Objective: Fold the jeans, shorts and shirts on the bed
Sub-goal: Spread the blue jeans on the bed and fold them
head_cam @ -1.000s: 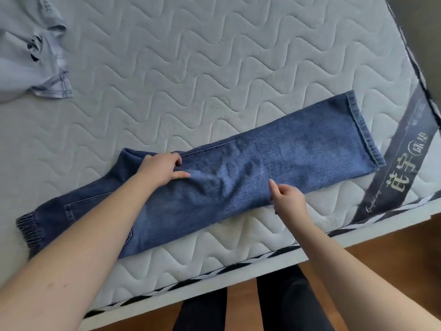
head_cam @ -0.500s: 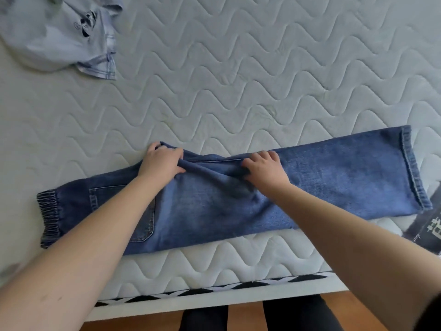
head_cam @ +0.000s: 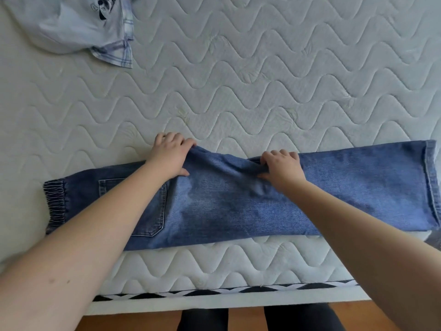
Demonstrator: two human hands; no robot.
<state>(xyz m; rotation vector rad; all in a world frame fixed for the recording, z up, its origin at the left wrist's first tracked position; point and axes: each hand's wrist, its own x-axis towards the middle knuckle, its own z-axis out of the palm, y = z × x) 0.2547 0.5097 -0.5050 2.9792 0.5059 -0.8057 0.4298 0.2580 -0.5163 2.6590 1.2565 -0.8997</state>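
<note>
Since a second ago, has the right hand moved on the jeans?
Yes. The right hand went from the jeans' near edge to their far edge, now gripping it.

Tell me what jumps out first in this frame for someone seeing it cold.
A long pair of blue denim jeans lies flat across the near edge of the white quilted mattress, elastic waistband at the left, hem at the right. Both hands grip its far edge, the left hand near the seat and the right hand mid-leg, bunching the cloth between them. A crumpled pale blue shirt with plaid trim sits at the far left corner.
</note>
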